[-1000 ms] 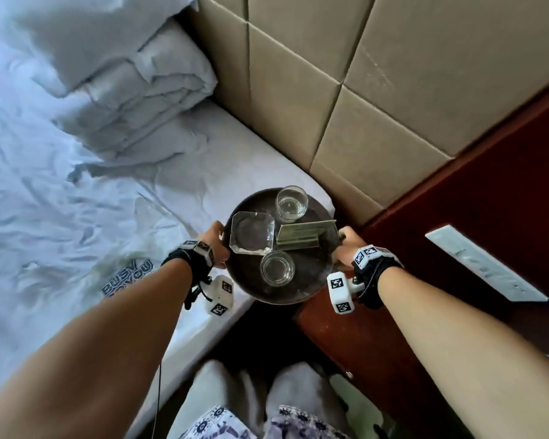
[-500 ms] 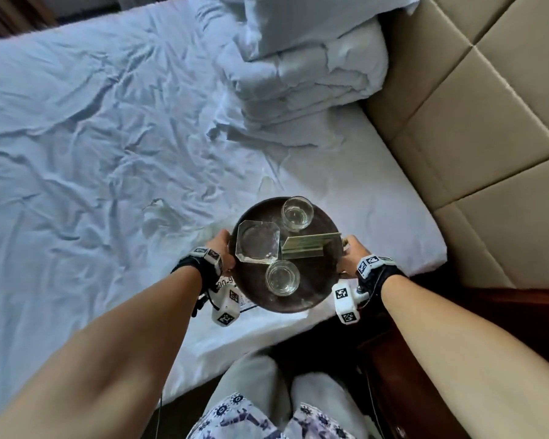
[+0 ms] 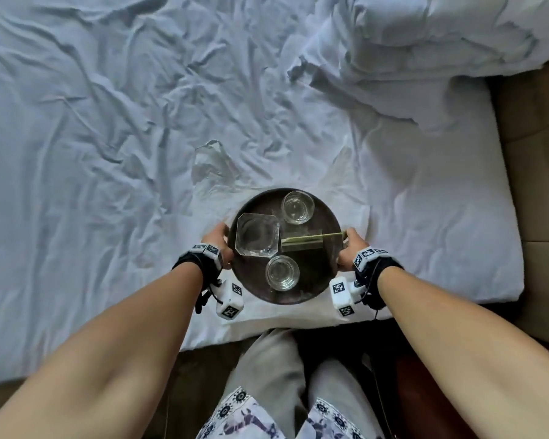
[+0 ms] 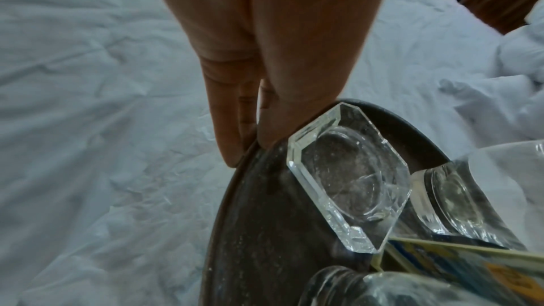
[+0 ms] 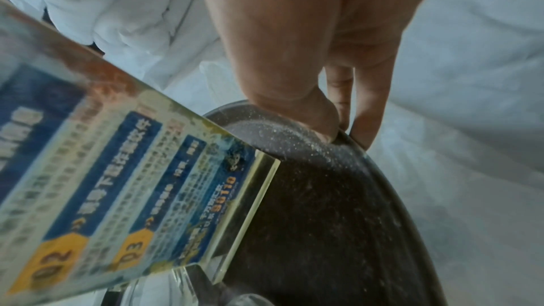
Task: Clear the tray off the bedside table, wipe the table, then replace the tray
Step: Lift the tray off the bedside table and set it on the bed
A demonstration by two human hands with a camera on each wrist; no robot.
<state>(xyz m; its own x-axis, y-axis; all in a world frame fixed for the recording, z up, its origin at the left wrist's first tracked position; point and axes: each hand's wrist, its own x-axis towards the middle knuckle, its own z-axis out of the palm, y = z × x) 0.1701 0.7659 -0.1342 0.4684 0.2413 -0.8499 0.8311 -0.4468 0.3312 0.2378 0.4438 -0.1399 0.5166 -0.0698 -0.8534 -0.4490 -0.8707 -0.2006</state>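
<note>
Compared with a moment before, the tray point(image 3: 325, 274) is now fully over the white bed sheet point(image 3: 108, 153), and the dark red bedside table point(image 3: 425, 394) shows only as a small piece at the lower right, cut off by the right arm. Whether the tray already rests on the sheet or is just above it, I cannot tell. In both wrist views the fingers under the tray are mostly hidden by its edge.

Both arms reach forward, one on each side of the tray. The left hand point(image 3: 217, 240) grips the left rim, with the thumb point(image 4: 294, 92) on top of the rim and the fingers point(image 4: 226, 125) going below it. The right hand point(image 3: 349, 248) grips the right rim in the same way, thumb point(image 5: 297, 101) pressed on the rim.

On the round dark tray stand two clear drinking glasses, one at the far side point(image 3: 297, 206) and one at the near side point(image 3: 282, 273). A clear eight-sided glass dish point(image 3: 256, 234) sits at the left, beside the left thumb. A clear plastic card stand point(image 3: 308, 240) with a blue and yellow printed card point(image 5: 117, 190) stands toward the right; its text is too blurred to read. Folded white bedding point(image 3: 441, 33) lies at the upper right of the bed.
</note>
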